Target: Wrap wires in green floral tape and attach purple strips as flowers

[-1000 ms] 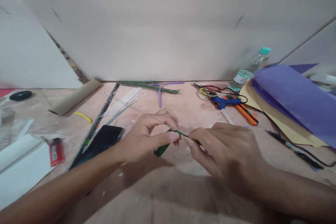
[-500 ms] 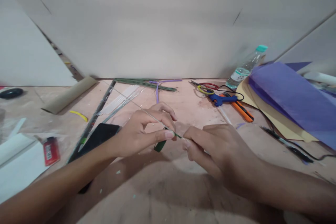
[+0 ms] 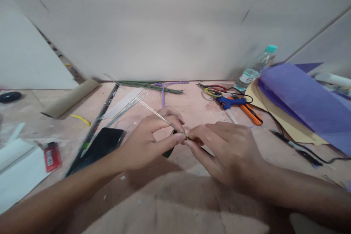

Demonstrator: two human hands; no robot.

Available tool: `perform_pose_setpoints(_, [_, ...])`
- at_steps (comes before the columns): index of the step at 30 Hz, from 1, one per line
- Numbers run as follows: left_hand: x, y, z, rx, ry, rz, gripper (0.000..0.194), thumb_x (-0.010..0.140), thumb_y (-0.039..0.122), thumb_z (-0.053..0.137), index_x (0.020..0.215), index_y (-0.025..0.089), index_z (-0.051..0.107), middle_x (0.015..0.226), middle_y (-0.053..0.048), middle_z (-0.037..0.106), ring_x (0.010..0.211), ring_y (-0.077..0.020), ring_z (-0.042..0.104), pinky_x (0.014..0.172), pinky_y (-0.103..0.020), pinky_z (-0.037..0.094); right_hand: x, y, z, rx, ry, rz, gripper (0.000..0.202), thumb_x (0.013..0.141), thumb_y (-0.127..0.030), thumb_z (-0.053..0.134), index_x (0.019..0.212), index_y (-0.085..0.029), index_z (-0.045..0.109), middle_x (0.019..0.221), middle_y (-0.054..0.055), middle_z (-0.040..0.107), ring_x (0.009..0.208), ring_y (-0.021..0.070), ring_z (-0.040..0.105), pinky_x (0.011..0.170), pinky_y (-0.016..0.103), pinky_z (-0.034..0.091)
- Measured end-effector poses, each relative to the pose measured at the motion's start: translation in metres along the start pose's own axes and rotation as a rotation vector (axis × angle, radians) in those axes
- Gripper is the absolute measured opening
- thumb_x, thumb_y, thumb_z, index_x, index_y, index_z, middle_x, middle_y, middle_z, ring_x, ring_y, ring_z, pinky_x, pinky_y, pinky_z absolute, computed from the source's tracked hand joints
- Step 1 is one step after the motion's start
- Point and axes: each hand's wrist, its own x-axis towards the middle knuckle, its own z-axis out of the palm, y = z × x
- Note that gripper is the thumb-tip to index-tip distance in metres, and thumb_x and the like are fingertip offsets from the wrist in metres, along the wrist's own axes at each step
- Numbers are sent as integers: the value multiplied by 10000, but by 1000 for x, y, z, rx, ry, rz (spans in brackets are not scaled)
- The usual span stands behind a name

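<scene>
A thin wire [image 3: 155, 112] slants from the upper left down into my two hands over the table. Between thumb and fingertips, my left hand [image 3: 153, 137] pinches it. A piece of dark green tape [image 3: 168, 152] hangs under the left fingers; its upper part is hidden. My right hand [image 3: 222, 150] is closed on the wire's dark green end, its thumb and forefinger almost touching the left fingertips. Part of that green end shows beneath the right forefinger.
Behind my hands lie green stems [image 3: 145, 85] and loose wires [image 3: 123, 108]. Left are a phone [image 3: 102, 144], red lighter [image 3: 52, 157] and cardboard tube [image 3: 71, 98]. Right are a blue glue gun [image 3: 230, 102], orange cutter [image 3: 252, 115], bottle [image 3: 253, 71] and purple sheets [image 3: 301, 95].
My right hand has turned and moved slightly up and left, closer to the left fingertips. The green end now runs under the right forefinger. The wire's far part looks doubled by motion.
</scene>
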Motion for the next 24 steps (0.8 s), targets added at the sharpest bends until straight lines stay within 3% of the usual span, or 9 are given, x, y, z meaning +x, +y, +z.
perform_pose_setpoints(6, [4,0,-12,137,-126,74,103,1018,237,661,988,223,759,1066,-76,749,1232,-254,625,1073,-392,488,-2,0,-4,76,-18,50,205,1047,-207,557,868,-176,651,662,1,695,558,153,651,564,288,398])
perform_pose_setpoints(9, [5,0,-16,156,-195,84,111,1028,225,650,1053,221,759,1057,-75,760,1256,-253,620,1087,-379,486,-2,-1,-4,103,-20,64,231,1052,-211,541,851,-176,648,636,-7,676,530,143,623,553,287,379])
perform_pose_setpoints(13, [5,-1,-17,109,-192,65,116,1035,246,647,1016,220,759,980,-66,769,1269,-258,617,1112,-397,467,-2,-3,-3,139,-12,69,276,1070,-234,526,849,-159,674,621,-10,659,526,144,606,554,302,360])
perform_pose_setpoints(24, [4,-6,-14,-28,-138,51,134,1040,271,644,974,212,744,1018,-79,771,1239,-265,629,1112,-448,466,1,-3,-1,210,-48,83,298,1081,-232,500,849,-156,669,610,-26,647,508,119,576,552,276,352])
